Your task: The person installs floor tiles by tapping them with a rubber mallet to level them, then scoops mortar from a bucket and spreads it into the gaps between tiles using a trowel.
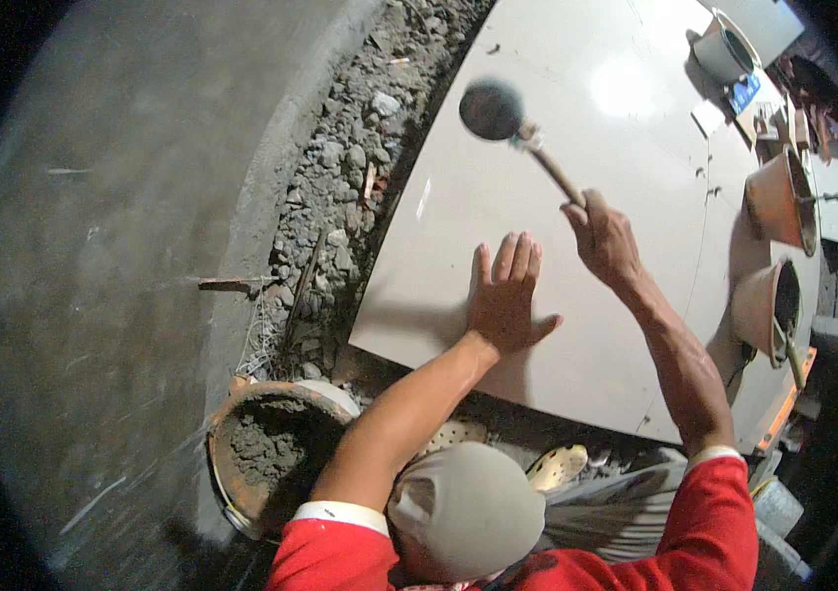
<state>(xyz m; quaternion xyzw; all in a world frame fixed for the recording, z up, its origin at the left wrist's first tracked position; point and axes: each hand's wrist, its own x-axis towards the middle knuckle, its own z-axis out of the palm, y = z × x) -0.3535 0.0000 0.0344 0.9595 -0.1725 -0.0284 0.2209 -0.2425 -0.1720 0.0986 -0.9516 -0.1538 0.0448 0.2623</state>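
My right hand [608, 241] is closed round the wooden handle of a rubber mallet [491, 109]. The mallet's dark round head points away to the upper left over a large pale tile [576, 148]; I cannot tell whether it touches the surface. Fingers spread, my left hand [505, 307] lies flat on the tile near its lower left part and holds nothing. Close to my left forearm stands a bucket of wet grey mortar [266, 443], off the tile's near corner.
Rubble [340, 167] runs along the tile's left edge, beside a smooth grey floor [123, 246]. To the right stand two mortar buckets [771, 202] [756, 305], a white bucket [719, 54] farther off and an orange-edged tool [786, 409]. A grey cap [478, 507] shows between my arms.
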